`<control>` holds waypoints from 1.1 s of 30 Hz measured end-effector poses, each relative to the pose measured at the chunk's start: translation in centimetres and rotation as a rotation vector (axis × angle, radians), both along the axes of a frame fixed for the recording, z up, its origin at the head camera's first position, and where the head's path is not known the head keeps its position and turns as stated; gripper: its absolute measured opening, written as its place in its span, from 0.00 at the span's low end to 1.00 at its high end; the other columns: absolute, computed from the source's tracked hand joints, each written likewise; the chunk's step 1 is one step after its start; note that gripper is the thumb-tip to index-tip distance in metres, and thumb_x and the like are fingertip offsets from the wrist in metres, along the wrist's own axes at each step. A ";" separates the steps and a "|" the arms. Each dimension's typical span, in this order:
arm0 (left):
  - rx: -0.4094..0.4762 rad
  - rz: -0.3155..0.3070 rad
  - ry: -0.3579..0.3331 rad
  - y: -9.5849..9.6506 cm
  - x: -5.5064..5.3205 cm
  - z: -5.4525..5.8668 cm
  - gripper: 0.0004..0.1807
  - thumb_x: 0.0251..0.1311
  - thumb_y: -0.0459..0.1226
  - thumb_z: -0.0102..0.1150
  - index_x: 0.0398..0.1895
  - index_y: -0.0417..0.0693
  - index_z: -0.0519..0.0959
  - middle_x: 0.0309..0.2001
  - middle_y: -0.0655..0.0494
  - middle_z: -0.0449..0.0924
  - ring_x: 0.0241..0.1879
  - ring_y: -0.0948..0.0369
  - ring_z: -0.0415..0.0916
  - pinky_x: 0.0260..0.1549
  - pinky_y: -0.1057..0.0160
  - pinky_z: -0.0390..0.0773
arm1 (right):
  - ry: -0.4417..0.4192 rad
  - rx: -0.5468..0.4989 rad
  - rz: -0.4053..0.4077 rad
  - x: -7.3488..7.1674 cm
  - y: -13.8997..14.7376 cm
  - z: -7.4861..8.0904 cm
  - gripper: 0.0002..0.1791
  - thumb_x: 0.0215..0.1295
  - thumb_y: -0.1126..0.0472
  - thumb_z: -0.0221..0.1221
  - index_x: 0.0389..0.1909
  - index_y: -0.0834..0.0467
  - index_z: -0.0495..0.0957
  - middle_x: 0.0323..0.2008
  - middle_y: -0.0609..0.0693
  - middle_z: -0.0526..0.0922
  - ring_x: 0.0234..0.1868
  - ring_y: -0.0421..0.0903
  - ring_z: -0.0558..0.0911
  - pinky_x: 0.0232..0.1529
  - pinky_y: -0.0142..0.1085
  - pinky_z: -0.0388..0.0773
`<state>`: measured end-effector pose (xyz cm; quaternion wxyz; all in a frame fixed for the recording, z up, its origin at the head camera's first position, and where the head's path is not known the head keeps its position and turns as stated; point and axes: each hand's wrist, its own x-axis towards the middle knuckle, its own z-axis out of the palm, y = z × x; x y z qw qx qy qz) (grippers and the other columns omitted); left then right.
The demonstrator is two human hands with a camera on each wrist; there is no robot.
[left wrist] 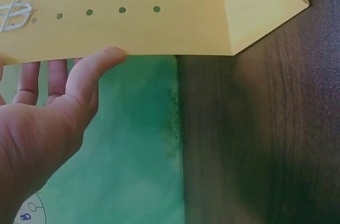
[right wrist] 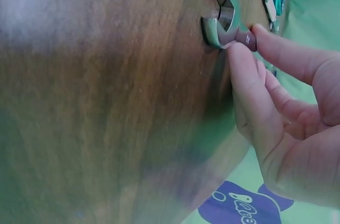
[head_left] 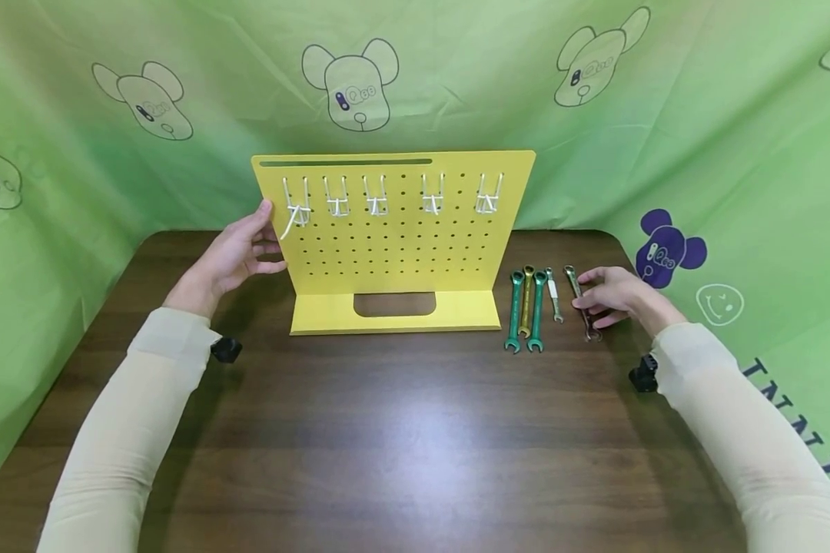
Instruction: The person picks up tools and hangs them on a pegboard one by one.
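Note:
A yellow pegboard (head_left: 387,253) stands upright on its base, with white wire hooks (head_left: 376,201) along its upper part. My left hand (head_left: 238,247) holds its left edge; in the left wrist view the thumb (left wrist: 101,67) lies at the edge and the other fingers pass behind the board. At the right, my right hand (head_left: 612,296) pinches a silver combination wrench (head_left: 579,296) between thumb and fingers. The right wrist view shows its open-end head (right wrist: 226,22) close to the table; whether it touches is unclear.
Left of that wrench lie two green wrenches (head_left: 516,311), a gold wrench (head_left: 526,303) and a small silver wrench (head_left: 553,296) with a white label. The brown wooden table (head_left: 387,430) reaches back to a green printed curtain (head_left: 449,84). One hook (head_left: 294,219) at far left hangs askew.

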<state>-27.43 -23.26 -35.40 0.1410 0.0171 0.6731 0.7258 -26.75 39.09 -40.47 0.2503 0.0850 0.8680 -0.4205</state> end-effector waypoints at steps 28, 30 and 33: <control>-0.076 0.028 0.058 0.1 0.2 0.0 0.30 0.68 0.62 0.53 0.54 0.45 0.76 0.49 0.48 0.72 0.50 0.53 0.74 0.57 0.49 0.81 | -0.087 -0.066 0.016 0.1 -0.6 -0.3 0.35 0.68 0.61 0.67 0.66 0.67 0.58 0.36 0.48 0.79 0.38 0.46 0.79 0.41 0.45 0.89; -0.102 0.025 0.077 0.2 0.2 0.0 0.32 0.69 0.62 0.53 0.56 0.43 0.75 0.50 0.47 0.71 0.50 0.53 0.74 0.57 0.49 0.81 | -0.092 -0.062 0.016 0.1 -0.7 -0.2 0.35 0.67 0.61 0.67 0.66 0.67 0.58 0.36 0.49 0.79 0.39 0.46 0.78 0.41 0.45 0.89; -0.151 0.023 0.090 0.4 0.2 0.0 0.34 0.69 0.62 0.52 0.58 0.41 0.73 0.50 0.46 0.72 0.51 0.53 0.74 0.58 0.49 0.81 | -0.100 -0.055 0.014 0.2 -0.8 -0.1 0.34 0.67 0.61 0.66 0.65 0.67 0.59 0.36 0.49 0.78 0.38 0.46 0.78 0.41 0.44 0.89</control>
